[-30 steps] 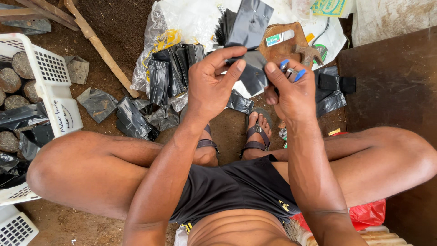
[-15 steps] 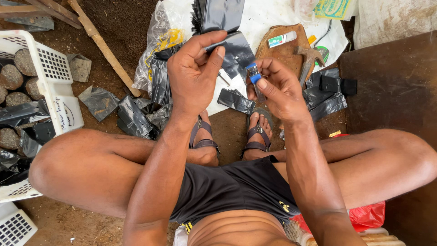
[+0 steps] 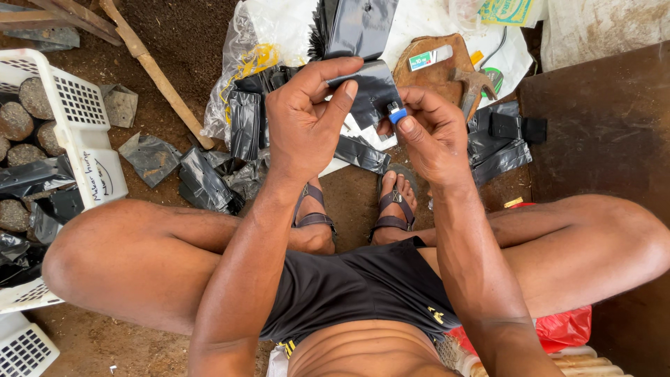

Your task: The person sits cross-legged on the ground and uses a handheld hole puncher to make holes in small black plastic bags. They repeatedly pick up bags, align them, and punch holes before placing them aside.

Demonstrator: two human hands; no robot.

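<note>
Black plastic bag (image 3: pixel 373 87), small and flat, is held up at chest height between both hands of a seated person, seen from above. Left hand (image 3: pixel 307 122) pinches its upper edge, thumb and fingers closed together on the plastic. Right hand (image 3: pixel 433 136) is closed around a small blue-tipped tool (image 3: pixel 396 112), pressed against the bag's lower right edge.

Judging by what lies about, the work looks only partly done: a thick bundle of flat black bags (image 3: pixel 356 24) waits just beyond the hands, and loose black bags (image 3: pixel 209 178) lie scattered to the left of the left hand.

Beyond the right hand sits a wooden board (image 3: pixel 447 70) with a hammer (image 3: pixel 474 84). Below the hands are sandalled feet (image 3: pixel 394 202) on a bare earth floor (image 3: pixel 195 35). Far left stands a white plastic crate (image 3: pixel 77 112) holding round soil-filled bags (image 3: pixel 14 120). A dark wooden surface (image 3: pixel 600 126) lies far right.
</note>
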